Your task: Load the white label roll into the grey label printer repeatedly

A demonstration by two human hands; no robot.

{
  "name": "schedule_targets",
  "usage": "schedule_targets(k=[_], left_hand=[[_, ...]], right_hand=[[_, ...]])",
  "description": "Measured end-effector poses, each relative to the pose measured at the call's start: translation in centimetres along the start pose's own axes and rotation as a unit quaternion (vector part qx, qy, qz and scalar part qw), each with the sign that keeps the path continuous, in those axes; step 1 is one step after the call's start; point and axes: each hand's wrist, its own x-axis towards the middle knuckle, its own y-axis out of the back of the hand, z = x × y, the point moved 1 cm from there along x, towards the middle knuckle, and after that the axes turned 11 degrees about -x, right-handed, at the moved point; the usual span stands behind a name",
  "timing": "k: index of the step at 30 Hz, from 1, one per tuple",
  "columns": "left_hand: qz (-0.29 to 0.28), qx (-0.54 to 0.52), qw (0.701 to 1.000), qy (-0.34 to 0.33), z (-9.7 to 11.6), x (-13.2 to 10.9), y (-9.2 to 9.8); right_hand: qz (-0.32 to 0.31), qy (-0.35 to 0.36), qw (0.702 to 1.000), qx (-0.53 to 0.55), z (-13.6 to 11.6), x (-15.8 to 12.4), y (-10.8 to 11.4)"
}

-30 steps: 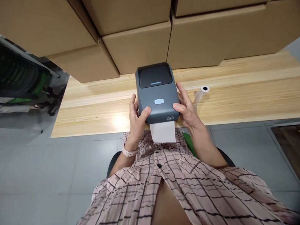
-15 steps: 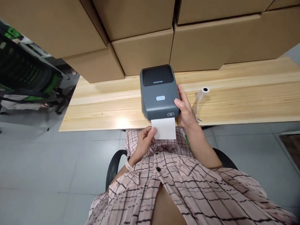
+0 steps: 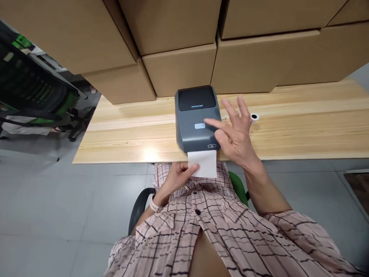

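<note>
A dark grey label printer stands at the front edge of the wooden table, with a light-coloured button on its top. White label paper sticks out of its front slot and hangs past the table edge. My left hand pinches the left side of this paper, thumb on top. Over the printer's right side is my right hand, fingers spread and nothing in them. Its index fingertip is at the right end of the button; whether it presses cannot be made out.
Behind the printer, large cardboard boxes are stacked along the back of the wooden table. A small white paper roll stands right of my right hand, partly covered by it. A black-and-green office chair is on the left.
My right hand has let go of the printer's right side and risen over its top, index finger stretched to the button. My left thumb has moved further onto the label paper.
</note>
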Motion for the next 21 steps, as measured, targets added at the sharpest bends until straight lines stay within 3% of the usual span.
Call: schedule_targets(k=[3,6,8,12,15,17,21], left_hand=[[0.101,0.027,0.991,-0.079,0.6,-0.1,1.8],[0.217,0.022,0.959,-0.181,1.6,0.3,3.1],[0.249,0.026,0.937,-0.244,2.0,1.0,3.1],[0.183,0.032,0.935,-0.302,1.6,2.7,1.6],[0.120,0.002,0.950,-0.287,0.8,3.1,0.4],[0.108,-0.013,0.957,-0.270,0.6,2.9,0.0],[0.103,-0.010,0.965,-0.241,0.6,2.5,0.1]], right_hand=[[-0.050,0.042,0.998,-0.022,-1.3,1.0,0.5],[-0.065,0.058,0.996,-0.032,-1.7,1.8,-0.2],[-0.071,0.065,0.995,-0.029,-1.7,2.1,-0.7],[-0.076,0.058,0.995,-0.034,-1.7,2.0,-1.1],[-0.063,0.053,0.995,-0.048,-1.3,0.8,-1.2],[-0.031,0.037,0.999,-0.026,-0.6,-0.5,-1.6],[0.057,-0.095,0.986,0.127,1.8,-4.0,-2.9]])
